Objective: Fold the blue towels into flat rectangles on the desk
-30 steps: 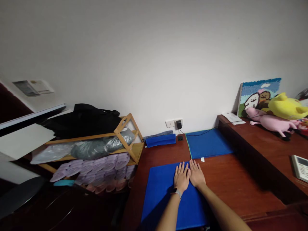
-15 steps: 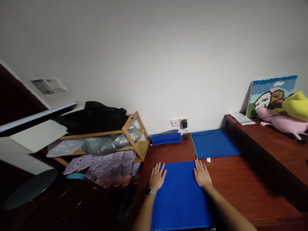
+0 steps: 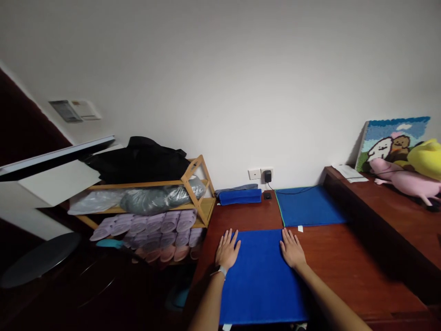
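A bright blue cloth (image 3: 261, 276) lies spread flat on the reddish-brown wooden table (image 3: 344, 266), reaching its front edge, where a small white tag shows. On the cloth's far left corner rests my left hand (image 3: 228, 250), palm down with fingers stretched out; a watch is on that wrist. My right hand (image 3: 292, 248) lies flat over the far right corner, fingers extended. Neither hand grips anything. Beyond the right hand, a second blue cloth (image 3: 310, 207) with a green edge lies flat, its white tag (image 3: 300, 228) near my fingertips. A folded blue cloth (image 3: 240, 196) sits against the wall.
Left of the table stands a wooden rack (image 3: 203, 209) with a black bag (image 3: 138, 161), plastic-wrapped bundles and several slippers (image 3: 168, 220). A black plug (image 3: 268, 176) with a cord sits in the wall socket. On the raised right surface are a pink plush toy (image 3: 406, 179) and a dog picture (image 3: 392, 142).
The camera view has shifted and tilted slightly. Both hands stay flat at the cloth's far corners, and the cloths look the same.
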